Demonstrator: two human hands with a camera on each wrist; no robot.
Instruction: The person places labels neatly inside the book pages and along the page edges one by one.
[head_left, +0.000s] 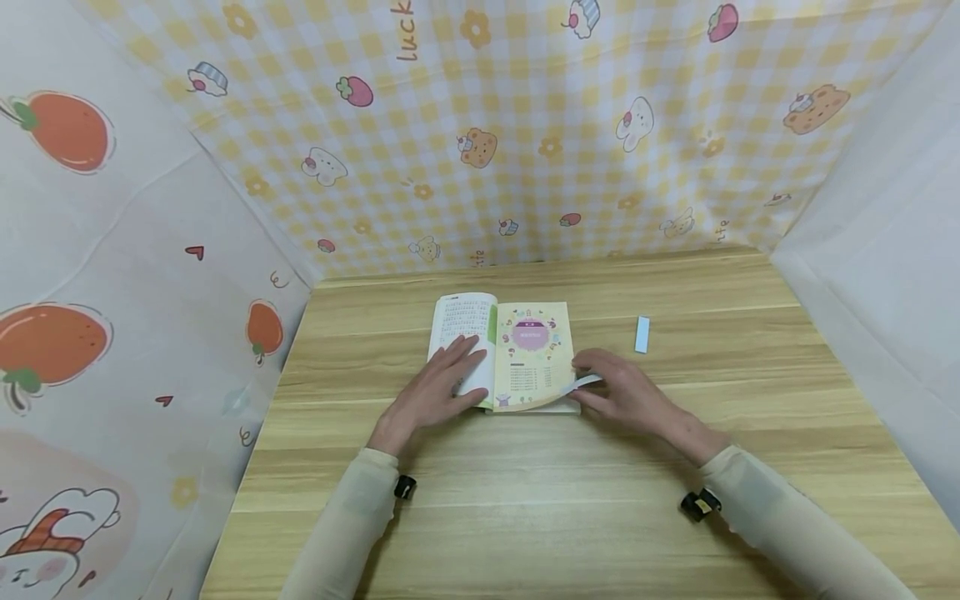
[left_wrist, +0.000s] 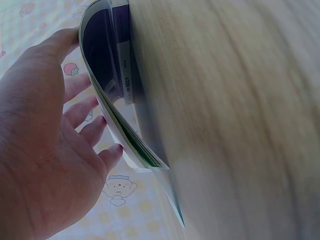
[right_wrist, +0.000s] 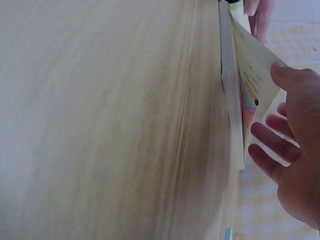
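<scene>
An open book [head_left: 459, 317] lies on the wooden table, printed text on its left page. My left hand [head_left: 442, 385] rests on that left page with fingers spread; in the left wrist view, the left hand [left_wrist: 55, 135] lies against the book's raised, bowed left side [left_wrist: 135, 142]. At the right side, my right hand [head_left: 626, 392] holds the lower right corner of a cream page [head_left: 531, 367] with a pink round design. In the right wrist view, the right hand [right_wrist: 300, 135] has its thumb at the edge of the lifted page [right_wrist: 255, 65], whose underside shows text and a coloured picture.
A small light-blue strip [head_left: 642, 334] lies on the table [head_left: 525, 500] right of the book. A yellow checked cloth [head_left: 525, 183] hangs behind the table, with white cloth walls at both sides. Each forearm wears a small black device [head_left: 701, 504].
</scene>
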